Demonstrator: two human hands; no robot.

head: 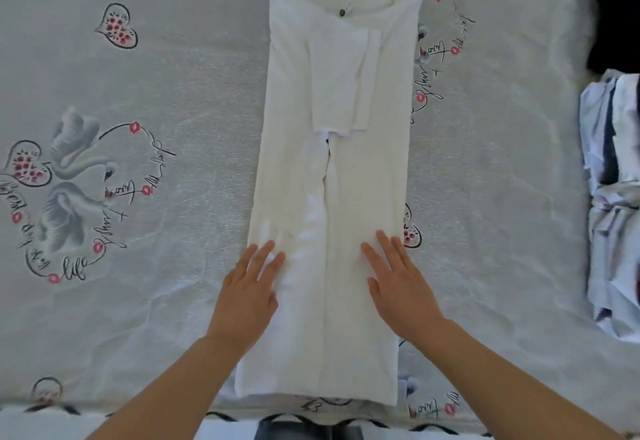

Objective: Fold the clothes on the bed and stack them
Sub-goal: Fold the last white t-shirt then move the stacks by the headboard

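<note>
White shirt (367, 176) folded lengthwise on the bed (173, 93), left hand (247, 287) and right hand (398, 280) flat on it, fingers straight, gripping nothing

Shirt (332, 197): lies flat on the bedsheet (156, 301), collar at the far end, both sides folded in over the middle.
Left hand (249, 287): flat on the shirt's near left part.
Right hand (398, 284): flat on the shirt's near right part.
Clothes pile (613, 197): well right of the shirt.
Dark garment (616, 14): behind that pile.
</note>
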